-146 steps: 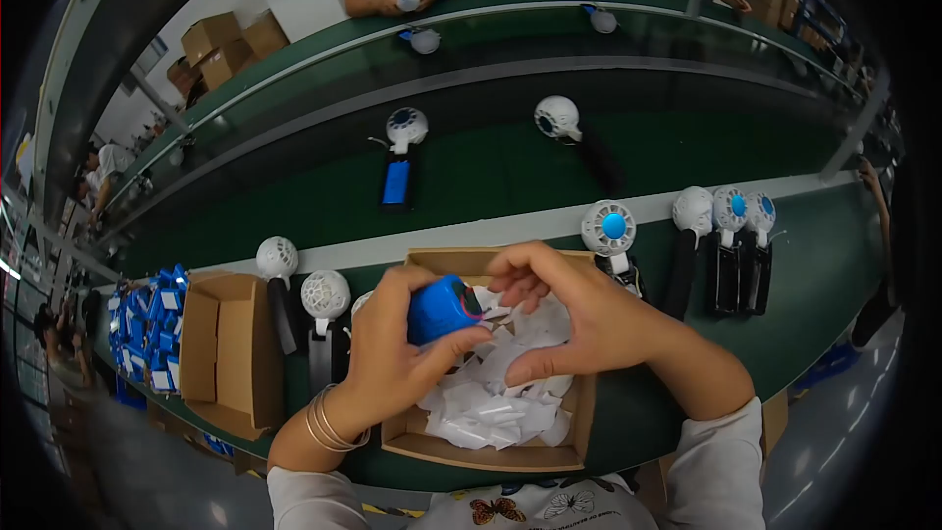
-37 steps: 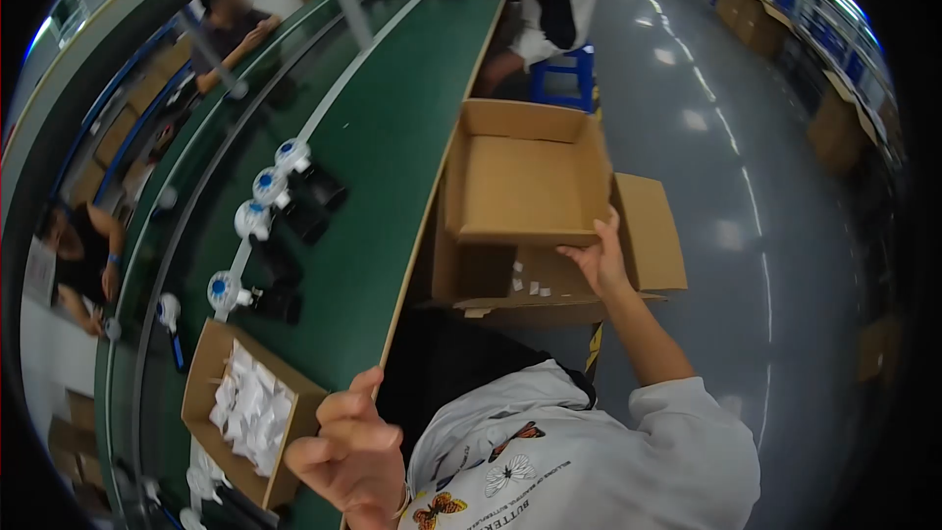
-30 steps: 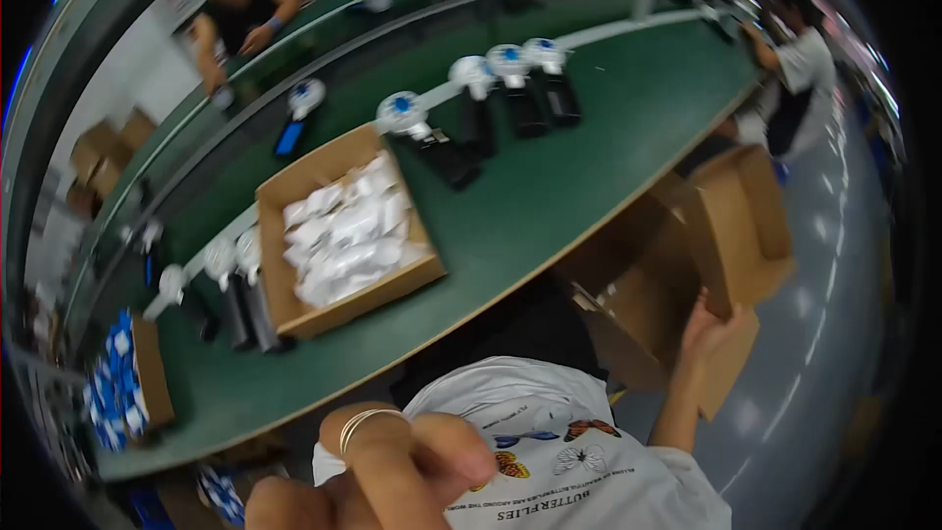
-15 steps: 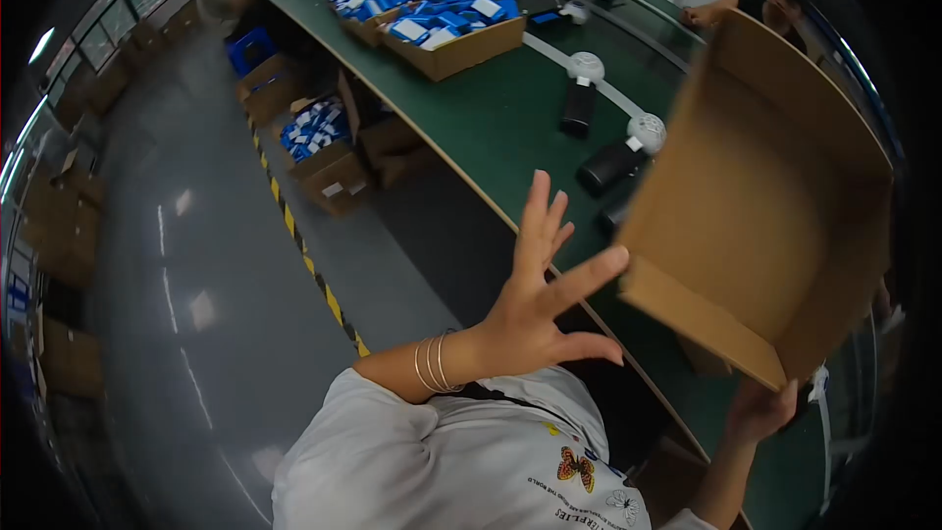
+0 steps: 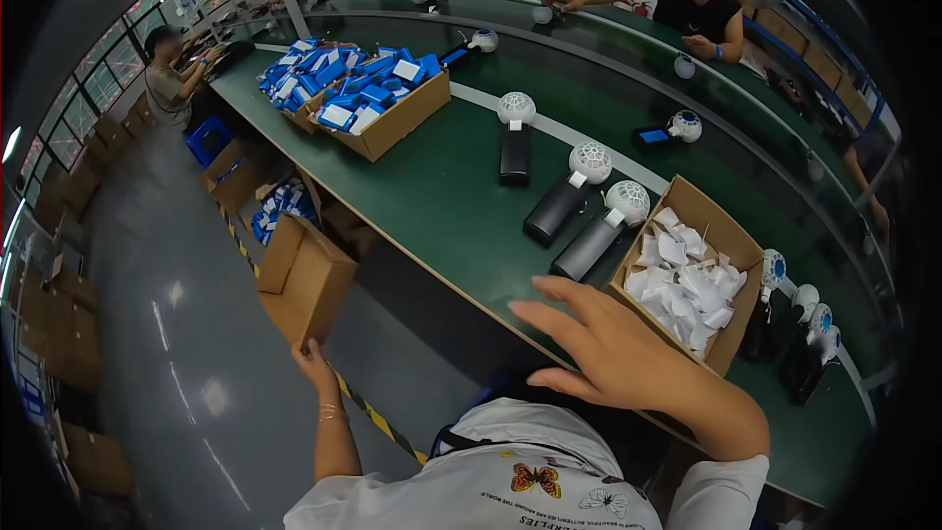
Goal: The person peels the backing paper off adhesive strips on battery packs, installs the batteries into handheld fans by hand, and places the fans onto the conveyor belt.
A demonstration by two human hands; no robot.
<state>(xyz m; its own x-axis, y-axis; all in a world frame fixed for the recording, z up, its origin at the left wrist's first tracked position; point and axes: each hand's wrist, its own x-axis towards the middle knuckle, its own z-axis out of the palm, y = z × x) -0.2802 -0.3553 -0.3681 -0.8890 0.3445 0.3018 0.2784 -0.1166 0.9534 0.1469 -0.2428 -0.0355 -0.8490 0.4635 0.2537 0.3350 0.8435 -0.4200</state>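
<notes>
**Cardboard box (image 5: 324, 287), held off the table (image 5: 432, 201)**

Head view: one cardboard box, tilted, over the floor (image 5: 250, 422); lower end clamped in the left hand (image 5: 316, 370). One right hand (image 5: 601, 344), fingers spread apart, near the table's edge. On the table: tray of white scraps (image 5: 723, 226), beside three white-headed fans (image 5: 591, 163); farther along, carton of blue packs (image 5: 410, 118).

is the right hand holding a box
No, the right hand is open with its fingers spread, while the left hand holds a box.
</notes>
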